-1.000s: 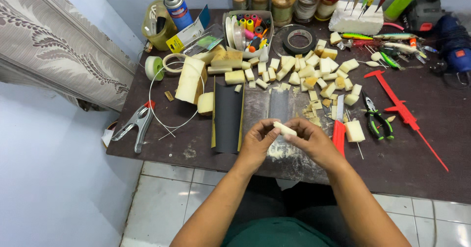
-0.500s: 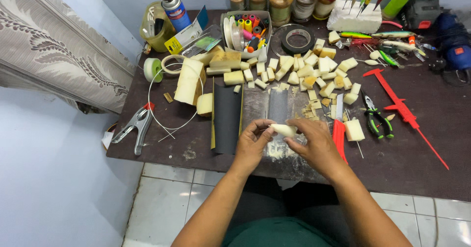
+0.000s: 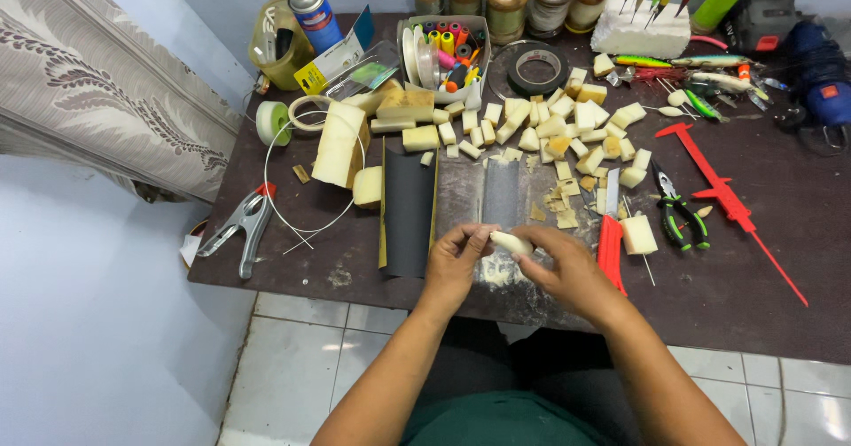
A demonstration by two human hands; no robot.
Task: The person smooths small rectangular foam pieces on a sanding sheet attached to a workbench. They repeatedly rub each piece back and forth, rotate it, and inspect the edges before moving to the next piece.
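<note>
Dark and cluttered, the table stands against a pale blue wall, with a patterned curtain hanging at its left. Both hands meet at the near edge. The left hand pinches one end of a small pale piece between thumb and fingertips, and the right hand closes its fingers round the other end, so the piece sits between the two, just above a grey sandpaper sheet dusted with pale powder. A black sandpaper sheet lies just to the left of the grey one. Just right of the hands lie a red knife, a pale block and green-handled pliers. Further back, a heap of pale cut blocks spreads across the middle. A red caliper lies on the right, a metal clamp near the left edge, and a loop of white wire beside it.
</note>
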